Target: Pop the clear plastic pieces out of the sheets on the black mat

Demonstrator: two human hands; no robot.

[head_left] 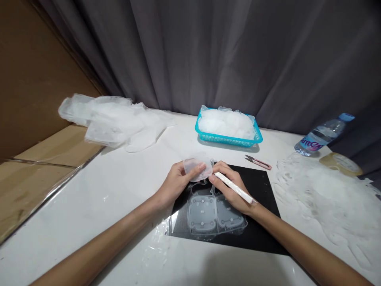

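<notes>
My left hand (175, 182) is closed on a thin, translucent rounded plastic piece (193, 163), its thumb pressed on the face. In my right hand (230, 195) lies a slim white pen-like tool (236, 188), slanting from the fingertips back toward the wrist. Its working tip is hidden near the right edge of the piece. Both hands meet over a black mat (258, 210). Lying on that mat, below my hands, is a translucent moulded sheet (202, 214) with two rounded-square shapes and a curled upper frame partly covered by my hands.
A blue basket (229, 140) full of whitish translucent pieces stands behind the mat. Small thread snips (258, 162) lie right of it. Farther right are a water bottle (320, 137), a tape roll (342, 163) and a translucent heap (330, 198). Clear sheets (119, 121) pile up left, beside cardboard (44, 167).
</notes>
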